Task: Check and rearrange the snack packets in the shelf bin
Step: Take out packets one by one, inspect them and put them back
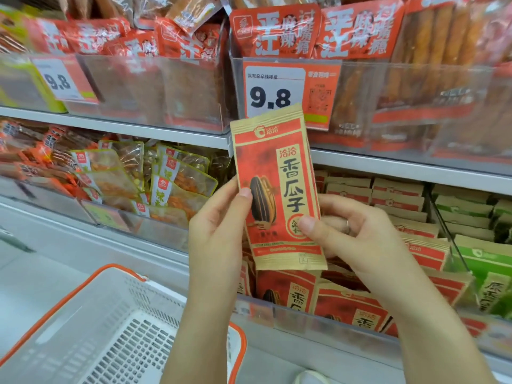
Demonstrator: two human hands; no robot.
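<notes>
I have one sunflower seed packet lifted out in front of the shelf, both hands on it. My left hand pinches its left edge, thumb on the printed face and fingers behind; my right hand pinches the lower right corner the same way. The packet stands nearly upright, long axis vertical, top leaning slightly left, its front towards me and the print reading right way up. The shelf bin with the matching packets lies directly below and just behind it, so I judge returning it means lowering it straight down, bottom edge first. My right hand is nearer the bin's rows
</notes>
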